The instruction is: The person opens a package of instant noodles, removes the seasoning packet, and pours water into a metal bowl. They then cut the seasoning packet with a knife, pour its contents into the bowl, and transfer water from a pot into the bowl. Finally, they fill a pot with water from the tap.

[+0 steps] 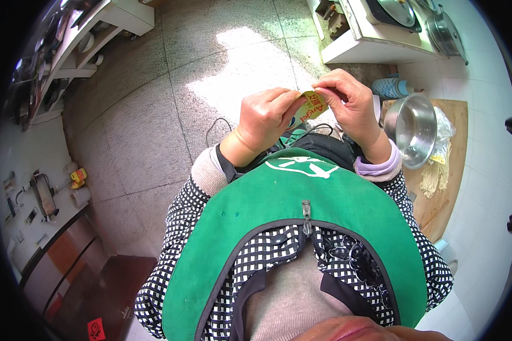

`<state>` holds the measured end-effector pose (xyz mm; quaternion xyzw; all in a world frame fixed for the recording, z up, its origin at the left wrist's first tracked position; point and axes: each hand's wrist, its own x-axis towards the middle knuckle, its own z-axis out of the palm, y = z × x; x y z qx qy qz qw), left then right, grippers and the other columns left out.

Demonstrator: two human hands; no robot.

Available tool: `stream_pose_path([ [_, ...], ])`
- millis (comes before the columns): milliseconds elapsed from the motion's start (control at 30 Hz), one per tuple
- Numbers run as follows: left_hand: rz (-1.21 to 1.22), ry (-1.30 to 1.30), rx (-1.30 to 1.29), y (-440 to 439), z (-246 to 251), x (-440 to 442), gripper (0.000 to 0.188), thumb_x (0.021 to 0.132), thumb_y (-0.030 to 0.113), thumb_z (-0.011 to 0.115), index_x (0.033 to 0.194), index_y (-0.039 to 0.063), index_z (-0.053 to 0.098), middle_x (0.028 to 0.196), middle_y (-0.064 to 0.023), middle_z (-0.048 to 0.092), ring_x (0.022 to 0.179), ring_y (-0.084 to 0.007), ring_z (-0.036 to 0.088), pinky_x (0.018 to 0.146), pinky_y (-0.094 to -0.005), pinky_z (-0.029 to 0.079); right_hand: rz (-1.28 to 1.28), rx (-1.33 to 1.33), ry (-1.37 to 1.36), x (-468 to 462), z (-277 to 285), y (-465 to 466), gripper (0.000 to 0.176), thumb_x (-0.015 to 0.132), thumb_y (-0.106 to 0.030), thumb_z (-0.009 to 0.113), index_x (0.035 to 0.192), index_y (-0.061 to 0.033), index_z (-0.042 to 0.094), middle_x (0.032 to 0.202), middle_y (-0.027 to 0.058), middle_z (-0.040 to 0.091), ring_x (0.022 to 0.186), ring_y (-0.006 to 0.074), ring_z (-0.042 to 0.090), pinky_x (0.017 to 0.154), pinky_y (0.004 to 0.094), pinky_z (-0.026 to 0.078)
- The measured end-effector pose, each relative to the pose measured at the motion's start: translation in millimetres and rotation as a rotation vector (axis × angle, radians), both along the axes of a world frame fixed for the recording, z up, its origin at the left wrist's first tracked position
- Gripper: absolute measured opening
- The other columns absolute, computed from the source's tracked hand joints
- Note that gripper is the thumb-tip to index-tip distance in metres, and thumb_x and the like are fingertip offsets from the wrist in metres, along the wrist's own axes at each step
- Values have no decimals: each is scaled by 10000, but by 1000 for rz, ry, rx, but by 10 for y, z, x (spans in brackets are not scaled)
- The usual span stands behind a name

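Note:
A small yellow foil sachet [313, 107] with Angel branding and red lettering is held out in front of my chest. My left hand [265, 116] pinches its upper left edge between thumb and bent fingers. At its upper right corner, my right hand [353, 102] grips with thumb and forefinger. The two sets of fingertips are close together along the top of the sachet. Whether the sachet is torn there I cannot tell. To the right of my right hand, a stainless steel bowl [414, 132] stands tilted in view on a wooden board [454, 187].
Beside the bowl lie a clear plastic bag [443, 128] and pale strands resembling noodles [434, 175]. A blue patterned cylindrical container [389, 88] stands beyond. Far right is a white counter [379, 47] bearing metal cookware. White shelving [106, 25] lines the far left; tiled floor [149, 128] lies between.

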<state>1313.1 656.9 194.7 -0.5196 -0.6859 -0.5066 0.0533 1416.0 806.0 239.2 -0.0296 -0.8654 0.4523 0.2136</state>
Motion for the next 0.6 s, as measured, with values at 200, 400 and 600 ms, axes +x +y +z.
stream_pose_path([
  [200, 0, 33, -52, 467, 98, -524, 106, 737, 124, 670, 814, 66, 627, 679, -59, 604, 557, -219, 594, 473, -312, 463, 141, 55, 29, -597, 50, 539, 103, 765, 30, 631, 865, 19, 609, 797, 106, 588, 684, 196, 577, 596, 262, 462],
  [400, -16, 168, -185, 865, 300, -1146, 155, 698, 72, 682, 844, 38, 641, 752, -90, 639, 600, -235, 624, 509, -295, 487, 234, 126, 108, -1257, 77, 998, 103, 740, 52, 632, 818, 13, 578, 751, 106, 558, 658, 222, 562, 574, 279, 455],
  [600, -12, 245, -226, 1010, 379, -1825, 127, 707, 63, 660, 828, 40, 628, 676, -66, 588, 540, -221, 578, 458, -307, 435, 266, 91, 29, -2006, 124, 1167, 87, 733, 21, 613, 797, -3, 559, 735, 93, 543, 618, 207, 542, 549, 281, 449],
])
